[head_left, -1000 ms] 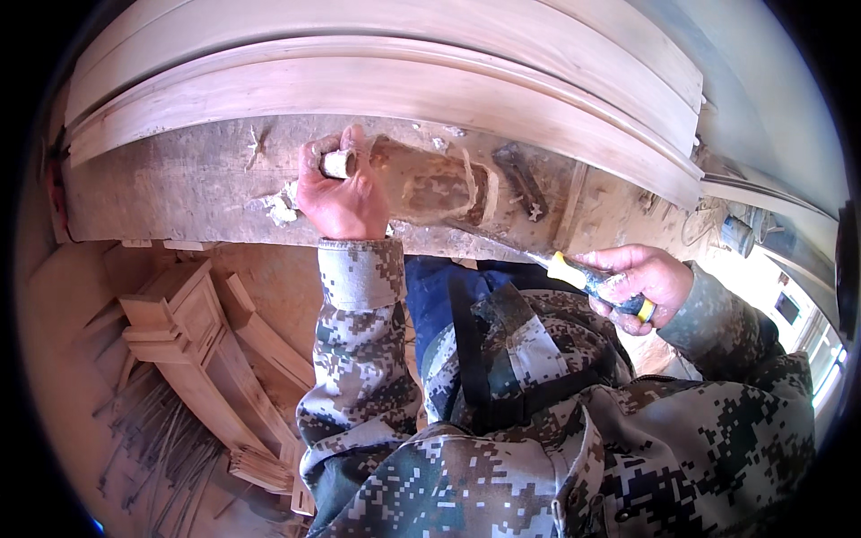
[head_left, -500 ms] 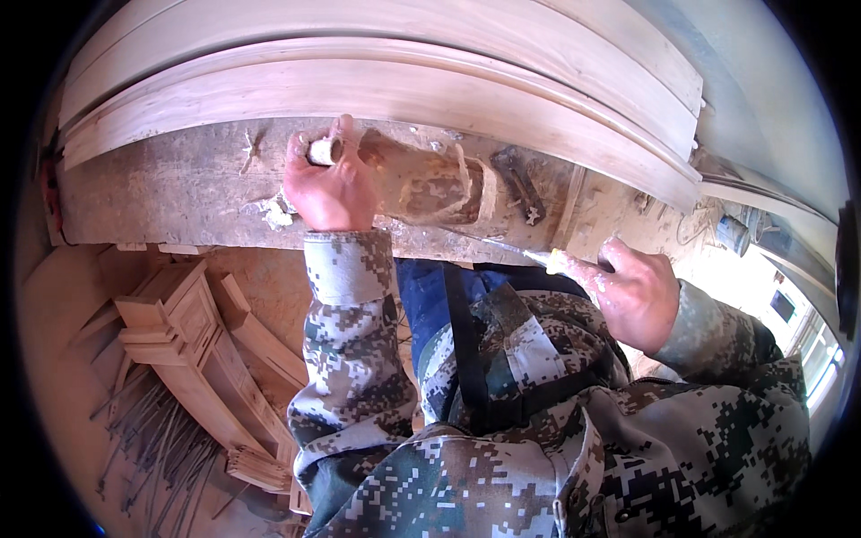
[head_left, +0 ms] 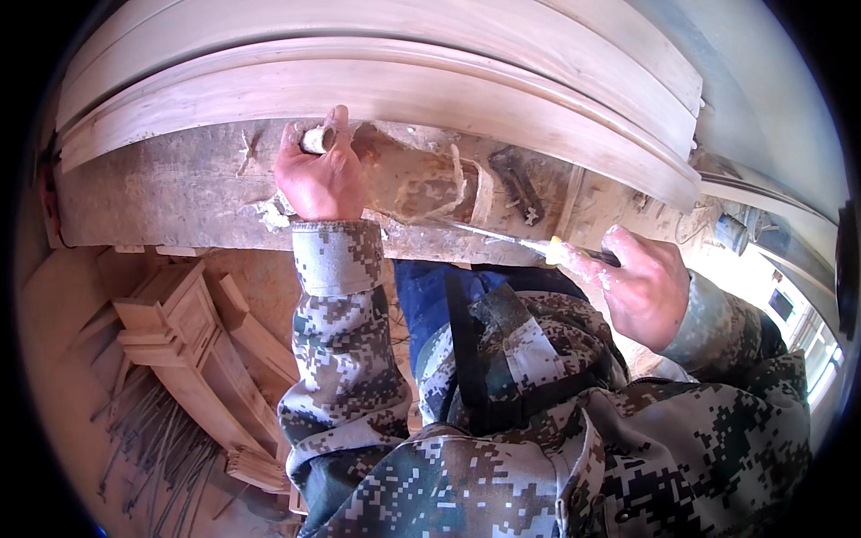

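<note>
My left hand is wrapped around a short pale cylinder with a round end, and rests over the worn wooden bench. What the rest of that cylinder is stays hidden in my fist. My right hand grips a tool with a long thin metal blade and a yellow collar on its handle; the forefinger lies along it. The blade points left, its tip over the bench's front edge, by a brown, smeared patch. A whitish crusty lump lies just left of my left hand.
Long pale wooden boards lie along the bench's far side. A dark metal piece is on the bench top, with a small blue-grey container farther right. Wooden frame parts and many thin rods lie below left.
My left hand has shifted slightly left and up, still around the pale cylinder. My right hand has moved a little right and upward with the bladed tool, whose blade sits a bit higher.
</note>
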A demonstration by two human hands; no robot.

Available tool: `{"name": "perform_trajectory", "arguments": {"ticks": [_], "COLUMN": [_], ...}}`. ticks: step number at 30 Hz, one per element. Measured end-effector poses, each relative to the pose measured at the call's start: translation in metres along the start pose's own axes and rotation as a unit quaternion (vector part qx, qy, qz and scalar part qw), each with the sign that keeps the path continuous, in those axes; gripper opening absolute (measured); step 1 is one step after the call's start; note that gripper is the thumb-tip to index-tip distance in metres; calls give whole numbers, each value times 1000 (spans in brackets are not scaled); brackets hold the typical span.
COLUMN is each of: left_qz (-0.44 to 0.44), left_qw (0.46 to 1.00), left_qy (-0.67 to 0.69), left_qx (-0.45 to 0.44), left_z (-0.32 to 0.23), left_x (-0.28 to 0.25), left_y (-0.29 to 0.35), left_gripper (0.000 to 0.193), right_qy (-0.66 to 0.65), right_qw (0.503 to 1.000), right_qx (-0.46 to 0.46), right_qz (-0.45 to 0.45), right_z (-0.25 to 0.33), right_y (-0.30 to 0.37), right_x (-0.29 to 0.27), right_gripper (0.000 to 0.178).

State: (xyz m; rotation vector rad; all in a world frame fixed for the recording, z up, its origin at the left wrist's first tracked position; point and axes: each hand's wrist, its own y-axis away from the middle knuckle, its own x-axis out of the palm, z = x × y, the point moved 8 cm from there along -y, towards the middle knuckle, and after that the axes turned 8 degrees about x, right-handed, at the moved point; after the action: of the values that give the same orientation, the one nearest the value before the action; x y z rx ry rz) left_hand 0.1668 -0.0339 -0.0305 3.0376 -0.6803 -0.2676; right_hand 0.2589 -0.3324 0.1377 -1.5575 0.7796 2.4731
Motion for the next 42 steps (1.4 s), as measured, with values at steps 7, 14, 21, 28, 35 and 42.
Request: {"name": "perform_trajectory", "arguments": {"ticks": [7,14,21,28,35,42], "left_qz": [-7,7,-8,-40,-42,-45], "left_qw": [1000,998,1000,992,979,978], "left_qy": [-26,54,-26,37,51,76], "left_qx": [-11,10,-13,-114,-191,-191], "left_z": [-5,9,11,45,82,86], "left_x": [3,2,-5,-8,-1,-7], "left_y": [0,-4,-5,22,50,50], "left_gripper": [17,18,16,11,13,14], "right_qy": [35,52,59,81,124,142], "right_qw": [998,996,993,990,988,982], "right_qx": [-42,-53,-72,-58,-48,-77], "right_qz": [4,51,68,98,82,98], "right_z": [5,8,21,22,34,56], "right_y": [-3,-8,-27,-16,-15,-36], "right_x": [-4,1,10,-2,-4,-44], "right_gripper": [64,61,62,57,48,33]}}
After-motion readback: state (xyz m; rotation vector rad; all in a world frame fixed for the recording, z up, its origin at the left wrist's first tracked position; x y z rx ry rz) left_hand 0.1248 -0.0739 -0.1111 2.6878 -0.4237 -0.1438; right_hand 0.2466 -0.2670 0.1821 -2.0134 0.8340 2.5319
